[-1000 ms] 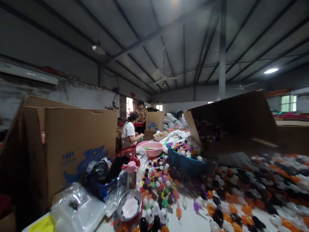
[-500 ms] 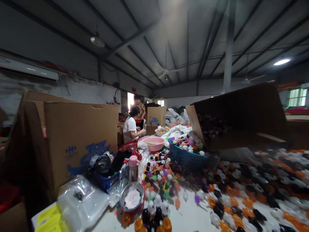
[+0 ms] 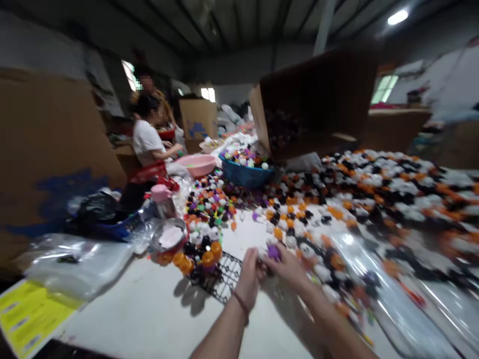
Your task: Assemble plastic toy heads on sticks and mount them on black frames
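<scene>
My left hand (image 3: 251,271) and my right hand (image 3: 287,270) meet above the white table (image 3: 145,304), fingers closed. A small round purple toy piece (image 3: 274,252) sits in the fingers of my right hand. Something whitish shows between the two hands, but blur hides what my left fingers grip. Just left of my left hand lies a black wire-like grid (image 3: 227,274). Orange pumpkin heads (image 3: 208,259), with black and white heads, stand at its far left end. Loose white, black and orange toy heads (image 3: 322,273) lie right of my right hand.
A large heap of toy heads (image 3: 396,174) covers the right side, with clear plastic bags (image 3: 377,284) in front. A blue basin (image 3: 245,174), pink basin (image 3: 196,166), round tin (image 3: 168,236) and pink-lidded flask (image 3: 163,200) stand further back. Two people (image 3: 147,134) are at the far left.
The view has swung right and down. Both my hands and forearms have come into view, closed together, with the purple piece in the right. The black grid now shows.
</scene>
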A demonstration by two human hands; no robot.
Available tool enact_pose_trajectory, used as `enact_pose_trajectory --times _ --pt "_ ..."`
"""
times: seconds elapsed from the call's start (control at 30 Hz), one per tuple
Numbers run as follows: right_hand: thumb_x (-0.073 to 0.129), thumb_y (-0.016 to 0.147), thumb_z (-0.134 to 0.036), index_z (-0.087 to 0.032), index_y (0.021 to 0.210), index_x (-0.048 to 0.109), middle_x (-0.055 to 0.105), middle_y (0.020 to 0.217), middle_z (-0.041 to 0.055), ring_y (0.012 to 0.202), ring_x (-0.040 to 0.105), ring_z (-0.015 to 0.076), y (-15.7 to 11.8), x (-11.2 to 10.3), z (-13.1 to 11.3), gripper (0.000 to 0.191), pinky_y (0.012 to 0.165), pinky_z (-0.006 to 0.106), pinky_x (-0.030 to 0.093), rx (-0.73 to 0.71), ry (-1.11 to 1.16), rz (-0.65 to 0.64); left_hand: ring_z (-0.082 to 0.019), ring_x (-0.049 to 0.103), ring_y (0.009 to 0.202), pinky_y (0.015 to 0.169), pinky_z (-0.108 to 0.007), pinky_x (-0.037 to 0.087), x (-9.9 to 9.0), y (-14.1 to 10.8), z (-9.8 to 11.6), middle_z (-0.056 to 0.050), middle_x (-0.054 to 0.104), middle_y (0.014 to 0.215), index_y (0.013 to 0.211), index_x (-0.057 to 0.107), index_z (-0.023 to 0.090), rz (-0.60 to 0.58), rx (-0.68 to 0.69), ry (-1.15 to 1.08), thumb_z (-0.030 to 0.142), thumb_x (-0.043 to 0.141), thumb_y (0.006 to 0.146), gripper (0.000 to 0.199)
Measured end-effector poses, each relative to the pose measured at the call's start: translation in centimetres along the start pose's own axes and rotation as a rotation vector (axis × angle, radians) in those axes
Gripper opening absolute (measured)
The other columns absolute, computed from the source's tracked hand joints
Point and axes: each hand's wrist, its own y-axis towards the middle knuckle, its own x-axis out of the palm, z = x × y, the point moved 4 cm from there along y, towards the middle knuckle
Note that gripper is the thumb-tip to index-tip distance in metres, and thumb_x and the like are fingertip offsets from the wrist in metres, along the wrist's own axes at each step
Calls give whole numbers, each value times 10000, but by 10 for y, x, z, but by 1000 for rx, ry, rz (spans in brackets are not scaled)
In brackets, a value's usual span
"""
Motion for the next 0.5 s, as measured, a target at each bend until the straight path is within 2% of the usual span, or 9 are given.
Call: enact_pose_trajectory --times 0.07,0.23,0.37,0.5 --pt "604 831 -431 -165 1172 598 711 1037 86 933 653 229 -4 -7 -3 433 845 351 519 -17 47 -11 -39 423 445 439 -155 345 5 -1 8 77 481 589 831 494 188 -25 -10 -35 568 723 777 447" --pt "555 915 -320 -176 1348 587 654 1307 125 1181 611 246 -19 -16 0 458 1044 428 454 -162 -44 -73 -28 344 393 379 -150 221 8 -2 12 67 500 600 815 471 196 -28 -64 -12 542 654 823 392" --pt "548 938 -259 -163 1402 557 647 1329 137 1185 618 248 -21 -19 4 474 1046 420 460 -245 -160 -102 -28 317 394 377 -151 206 13 -6 14 79 455 584 793 443 206 -85 -30 37 521 649 833 378" --pt "558 938 -223 -173 1401 556 691 1220 129 1079 646 240 -20 -20 2 465 970 390 497 -252 -268 -157 -40 315 409 382 -161 210 14 -7 12 76 432 577 790 436 212 -141 -24 128 518 633 845 368"
